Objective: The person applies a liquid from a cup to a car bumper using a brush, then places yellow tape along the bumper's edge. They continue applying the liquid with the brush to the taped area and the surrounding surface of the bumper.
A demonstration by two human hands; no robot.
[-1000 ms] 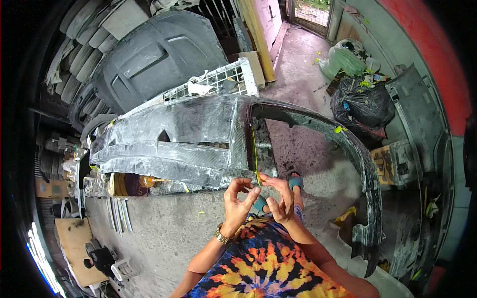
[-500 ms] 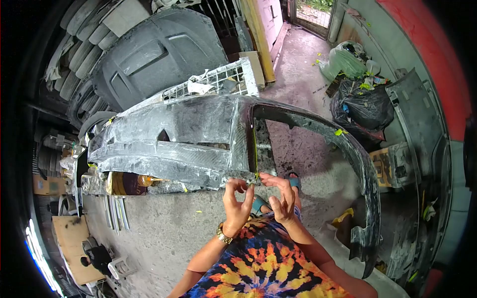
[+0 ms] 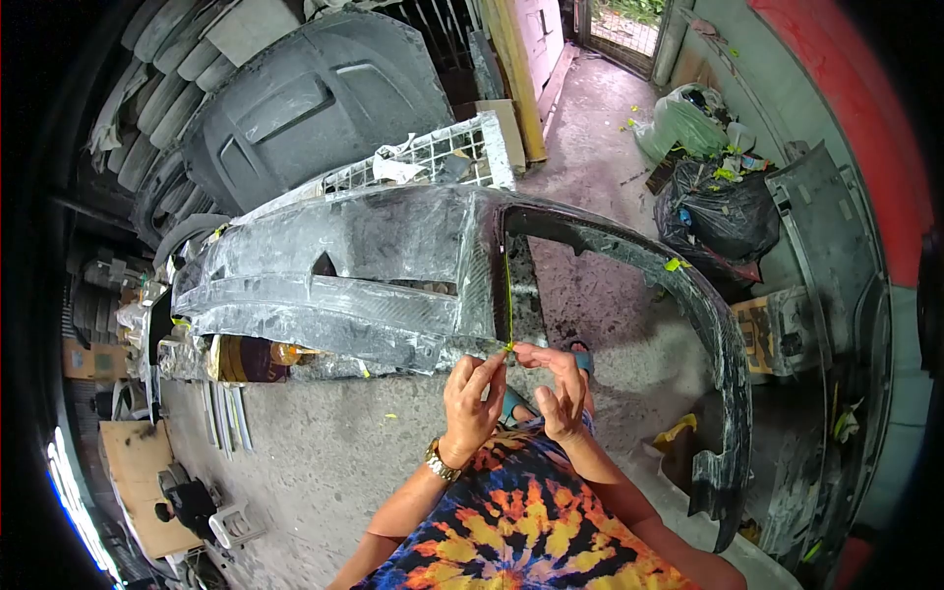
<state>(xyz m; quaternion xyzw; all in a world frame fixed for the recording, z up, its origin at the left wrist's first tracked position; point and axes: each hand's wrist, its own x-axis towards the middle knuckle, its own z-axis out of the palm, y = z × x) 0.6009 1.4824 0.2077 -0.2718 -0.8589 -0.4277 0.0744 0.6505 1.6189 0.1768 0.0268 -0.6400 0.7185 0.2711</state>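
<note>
Garage floor (image 3: 324, 442); tape end (image 3: 508, 339) between left hand (image 3: 470, 398), right hand (image 3: 562, 393)

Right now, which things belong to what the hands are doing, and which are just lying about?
In use: yellow tape, its lower end pinched by the left hand; right hand touching beside it; grey bumper it runs along.
Lying about: black rubbish bag; green bag; dark bonnet panel; white mesh crate; cardboard sheet.

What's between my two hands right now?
In the head view, the lower end of the yellow tape on the bumper sits between the left hand and right hand.
</note>
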